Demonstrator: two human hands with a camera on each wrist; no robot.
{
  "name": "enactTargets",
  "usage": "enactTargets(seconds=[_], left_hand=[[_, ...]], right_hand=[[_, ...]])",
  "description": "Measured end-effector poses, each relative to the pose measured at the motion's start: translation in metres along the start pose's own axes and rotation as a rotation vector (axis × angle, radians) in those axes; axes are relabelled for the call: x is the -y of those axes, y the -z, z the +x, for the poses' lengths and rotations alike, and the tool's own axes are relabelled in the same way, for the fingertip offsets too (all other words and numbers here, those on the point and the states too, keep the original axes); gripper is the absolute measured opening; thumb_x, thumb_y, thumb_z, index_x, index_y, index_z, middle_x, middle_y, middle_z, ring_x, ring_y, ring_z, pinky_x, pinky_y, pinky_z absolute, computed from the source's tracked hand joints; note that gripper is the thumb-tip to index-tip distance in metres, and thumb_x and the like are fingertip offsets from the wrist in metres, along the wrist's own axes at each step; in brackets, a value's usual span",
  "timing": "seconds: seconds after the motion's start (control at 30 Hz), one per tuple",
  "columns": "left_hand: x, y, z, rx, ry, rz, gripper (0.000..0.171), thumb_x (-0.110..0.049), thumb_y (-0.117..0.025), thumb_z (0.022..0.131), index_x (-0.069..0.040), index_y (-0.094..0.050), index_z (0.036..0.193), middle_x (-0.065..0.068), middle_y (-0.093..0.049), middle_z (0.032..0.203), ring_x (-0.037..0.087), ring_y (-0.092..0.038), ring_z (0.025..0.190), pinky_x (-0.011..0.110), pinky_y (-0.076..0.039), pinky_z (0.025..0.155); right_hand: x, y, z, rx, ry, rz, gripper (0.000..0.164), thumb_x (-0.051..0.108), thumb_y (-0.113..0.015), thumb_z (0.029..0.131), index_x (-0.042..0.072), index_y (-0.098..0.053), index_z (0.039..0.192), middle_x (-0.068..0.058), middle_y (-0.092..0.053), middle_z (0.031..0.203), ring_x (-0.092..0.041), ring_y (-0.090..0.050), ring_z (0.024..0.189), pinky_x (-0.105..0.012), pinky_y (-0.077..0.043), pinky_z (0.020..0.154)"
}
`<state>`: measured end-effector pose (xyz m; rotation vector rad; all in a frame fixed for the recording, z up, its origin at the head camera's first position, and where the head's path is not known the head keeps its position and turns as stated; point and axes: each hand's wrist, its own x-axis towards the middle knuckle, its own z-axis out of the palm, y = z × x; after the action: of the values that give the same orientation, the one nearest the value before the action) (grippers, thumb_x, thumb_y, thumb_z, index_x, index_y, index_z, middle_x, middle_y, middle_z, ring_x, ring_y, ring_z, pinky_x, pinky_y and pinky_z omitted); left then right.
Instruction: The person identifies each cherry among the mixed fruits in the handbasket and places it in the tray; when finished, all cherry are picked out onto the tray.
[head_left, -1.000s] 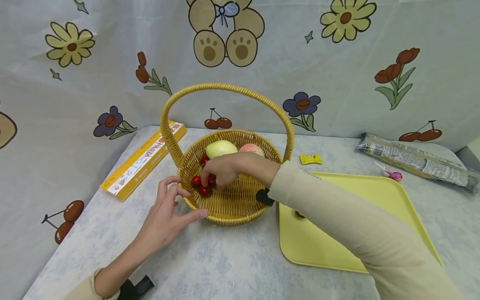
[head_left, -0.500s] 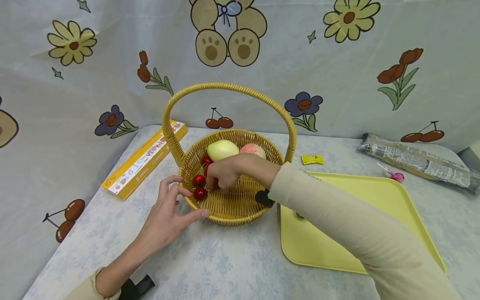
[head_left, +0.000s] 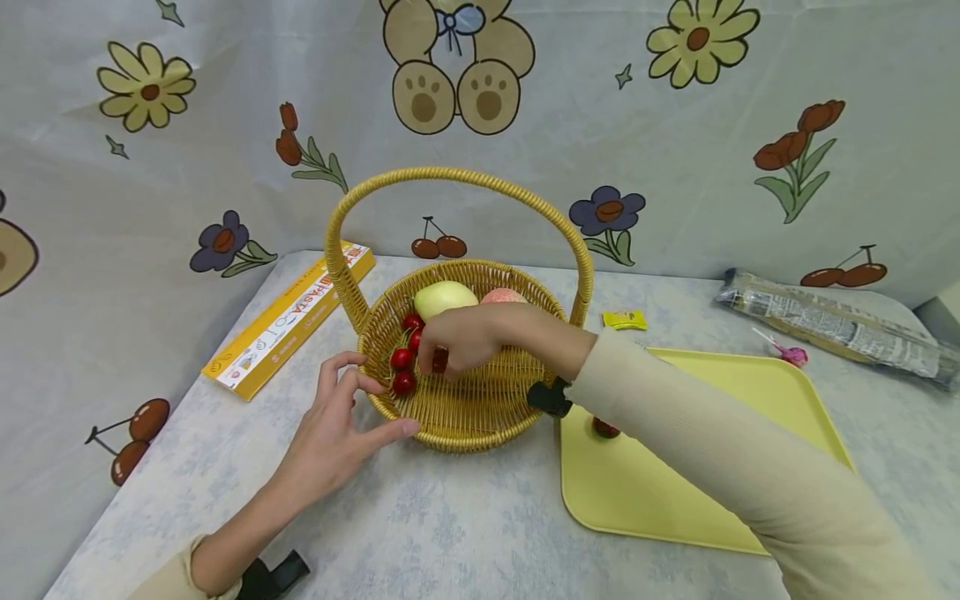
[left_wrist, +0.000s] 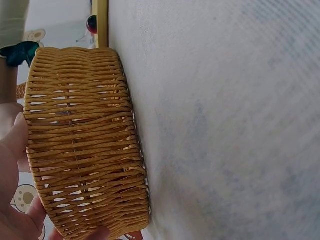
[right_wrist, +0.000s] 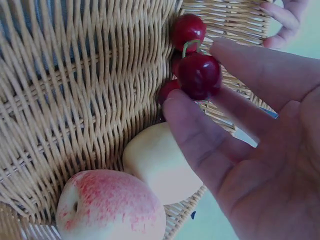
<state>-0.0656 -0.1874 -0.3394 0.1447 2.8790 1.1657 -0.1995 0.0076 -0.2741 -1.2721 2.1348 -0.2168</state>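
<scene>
Pinching one cherry (right_wrist: pixel 200 76) between thumb and finger, the right hand (head_left: pixel 467 337) is inside the basket (head_left: pixel 468 417). The left hand (head_left: pixel 330 437), fingers bent and spread, holds the basket's near left rim. Other cherries (head_left: pixel 403 382) lie along the left wall, near a yellow fruit (head_left: pixel 446 297) and a peach (right_wrist: pixel 112 207). A tray (head_left: pixel 637 492), right of the basket, bears a dark red fruit (head_left: pixel 606 428).

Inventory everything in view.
basket: 1, tan, centre
tray: 1, yellow, right
cherries: 5 visible, red, basket
tray cherry: 1, red, tray
pale fruit: 1, yellowish, basket
peach: 1, pink, basket
box: 1, yellow, left
packet: 1, yellow, behind tray
lollipop: 1, pink, behind tray
bag: 1, clear, rightmost
cloth: 1, grey, behind
table: 1, bluish, underneath
sleeves: 2, beige, arms
cameras: 2, black, wrists
left hand: 1, at basket rim
right hand: 1, in basket
</scene>
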Motion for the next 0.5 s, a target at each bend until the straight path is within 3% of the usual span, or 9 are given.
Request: enactTargets(seconds=[0.3, 0.5], left_hand=[[0.001, -0.001, 0.001, -0.005, -0.002, 0.002, 0.053, -0.051, -0.079, 0.08, -0.013, -0.053, 0.105, 0.001, -0.024, 0.148, 0.033, -0.05, 0.106, 0.038, -0.044, 0.07], [0.001, -0.002, 0.001, -0.006, -0.005, 0.0, 0.053, -0.05, -0.08, 0.08, -0.012, -0.053, 0.105, 0.001, -0.024, 0.148, 0.033, -0.05, 0.103, 0.037, -0.044, 0.07]], right_hand=[[-0.003, -0.004, -0.027, -0.16, 0.098, 0.056, 0.03, -0.001, -0.066, 0.088, 0.007, -0.071, 0.117, 0.0, -0.064, 0.119, -0.014, -0.055, 0.111, -0.029, -0.041, 0.098], [-0.003, -0.015, -0.046, -0.243, 0.194, 0.103, 0.023, -0.002, -0.063, 0.091, 0.01, -0.071, 0.108, 0.002, -0.063, 0.107, -0.013, -0.054, 0.097, -0.028, -0.045, 0.089]])
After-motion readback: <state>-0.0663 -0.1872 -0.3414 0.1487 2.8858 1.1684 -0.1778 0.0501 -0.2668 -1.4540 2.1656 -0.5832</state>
